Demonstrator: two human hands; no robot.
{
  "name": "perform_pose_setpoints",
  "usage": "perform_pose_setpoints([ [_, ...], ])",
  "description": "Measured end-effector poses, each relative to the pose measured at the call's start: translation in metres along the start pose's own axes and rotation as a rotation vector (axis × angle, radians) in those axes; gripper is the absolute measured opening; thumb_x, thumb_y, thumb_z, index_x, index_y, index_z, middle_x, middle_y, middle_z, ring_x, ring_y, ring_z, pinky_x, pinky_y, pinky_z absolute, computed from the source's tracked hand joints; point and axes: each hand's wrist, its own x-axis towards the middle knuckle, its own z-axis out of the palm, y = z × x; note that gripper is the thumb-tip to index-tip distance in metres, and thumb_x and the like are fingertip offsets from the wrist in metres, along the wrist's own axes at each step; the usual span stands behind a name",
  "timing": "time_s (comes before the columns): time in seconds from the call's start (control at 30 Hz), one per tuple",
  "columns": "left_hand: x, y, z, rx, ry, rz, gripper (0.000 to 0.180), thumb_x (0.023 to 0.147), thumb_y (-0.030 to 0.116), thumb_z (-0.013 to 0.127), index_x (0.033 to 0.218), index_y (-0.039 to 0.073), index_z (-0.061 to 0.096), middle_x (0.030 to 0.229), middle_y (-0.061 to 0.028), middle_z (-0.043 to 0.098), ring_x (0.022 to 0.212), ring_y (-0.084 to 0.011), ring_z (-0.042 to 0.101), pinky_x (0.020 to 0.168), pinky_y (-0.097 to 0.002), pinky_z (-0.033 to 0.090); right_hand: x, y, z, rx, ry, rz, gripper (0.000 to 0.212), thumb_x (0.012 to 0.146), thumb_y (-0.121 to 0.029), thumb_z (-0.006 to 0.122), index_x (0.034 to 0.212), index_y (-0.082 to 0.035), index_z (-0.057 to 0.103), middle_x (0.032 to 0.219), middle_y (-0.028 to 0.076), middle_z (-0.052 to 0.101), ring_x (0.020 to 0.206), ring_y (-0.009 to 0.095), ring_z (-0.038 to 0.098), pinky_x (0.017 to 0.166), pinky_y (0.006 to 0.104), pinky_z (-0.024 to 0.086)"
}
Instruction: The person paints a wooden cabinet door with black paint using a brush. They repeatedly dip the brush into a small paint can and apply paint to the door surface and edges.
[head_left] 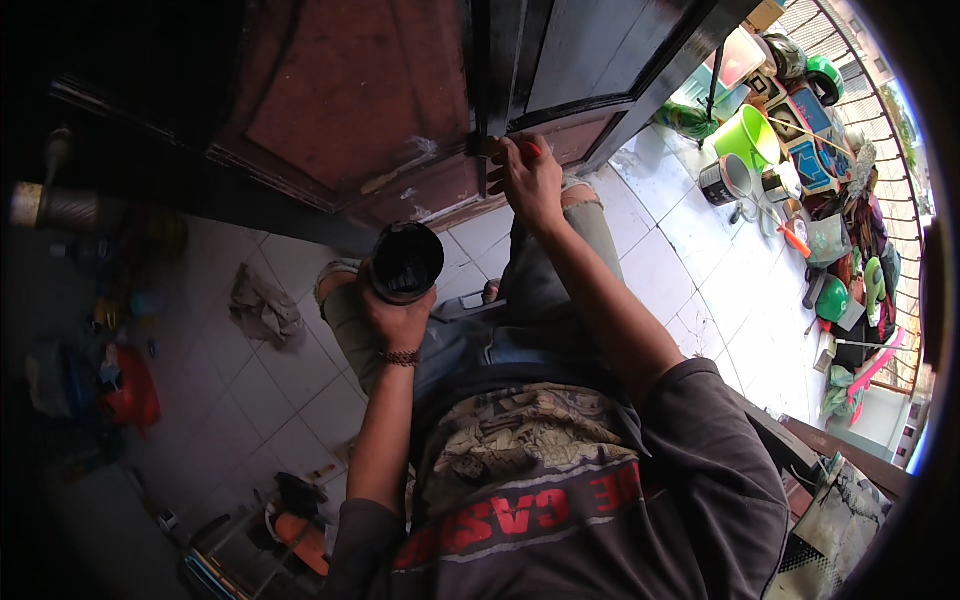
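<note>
2 hands: left hand — fingers curled round a dark-filled container, 10 o'clock; right hand — fingers pinching a red-handled brush, 12 o'clock, beside the door.

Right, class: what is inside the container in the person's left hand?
The container holds a dark, partly shiny substance. Anything beneath its surface is covered, so its depth cannot be told.

Red brush handle; reddish-brown door
</note>
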Motion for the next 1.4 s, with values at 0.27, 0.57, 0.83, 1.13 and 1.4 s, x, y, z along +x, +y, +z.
perform_pose_setpoints([
  [0.27, -0.001, -0.001, 0.002, -0.057, -0.014, -0.021, 0.096, 0.06, 0.013, 0.089, 0.141, -0.002, 0.04, 0.133, -0.017, 0.054, 0.126, -0.0292, 0.054, 0.109, -0.0414, 0.04, 0.022, 0.016, 0.025, -0.403, 0.003, -0.153, 0.04, 0.096, -0.024, 0.062, 0.114, 0.005, 0.041, 0.078, 0.022, 0.07, 0.071, 0.034, 0.073, 0.067, 0.0419, 0.058],
  [0.57, -0.007, -0.018, -0.012, 0.103, -0.041, -0.067, 0.111, 0.058, 0.023, 0.095, 0.147, -0.005, 0.035, 0.142, -0.0198, 0.05, 0.132, -0.0299, 0.05, 0.112, -0.0424, 0.039, 0.004, -0.004, 0.055, -0.325, 0.038, -0.215, 0.026, 0.093, -0.013, 0.055, 0.106, 0.001, 0.038, 0.09, 0.036, 0.06, 0.088, 0.057, 0.059, 0.077, 0.0611, 0.045],
  [0.83, -0.007, -0.018, -0.019, -0.007, -0.026, -0.113, 0.113, 0.059, 0.03, 0.097, 0.145, -0.006, 0.035, 0.141, -0.0196, 0.05, 0.13, -0.0286, 0.052, 0.111, -0.0419, 0.041, -0.001, -0.005, 0.065, -0.248, 0.077, -0.075, 0.026, 0.091, -0.011, 0.055, 0.108, 0.001, 0.039, 0.099, 0.035, 0.059, 0.091, 0.054, 0.061, 0.08, 0.059, 0.049],
  [1.13, -0.008, -0.012, -0.023, 0.074, -0.024, -0.007, 0.12, 0.057, 0.026, 0.099, 0.149, -0.006, 0.029, 0.146, -0.0192, 0.045, 0.135, -0.027, 0.047, 0.115, -0.0413, 0.037, 0.004, -0.013, 0.064, -0.301, 0.043, -0.057, 0.023, 0.092, -0.006, 0.049, 0.113, 0.002, 0.045, 0.102, 0.033, 0.061, 0.089, 0.048, 0.065, 0.077, 0.0524, 0.055],
  [1.4, -0.009, -0.015, -0.03, 0.325, -0.037, 0.035, 0.119, 0.056, 0.03, 0.099, 0.148, -0.007, 0.032, 0.146, -0.0211, 0.046, 0.135, -0.0297, 0.047, 0.115, -0.0425, 0.037, 0.01, -0.009, 0.052, -0.204, 0.088, -0.047, 0.022, 0.092, -0.009, 0.054, 0.11, 0.001, 0.045, 0.099, 0.033, 0.062, 0.088, 0.051, 0.063, 0.077, 0.0557, 0.052],
])
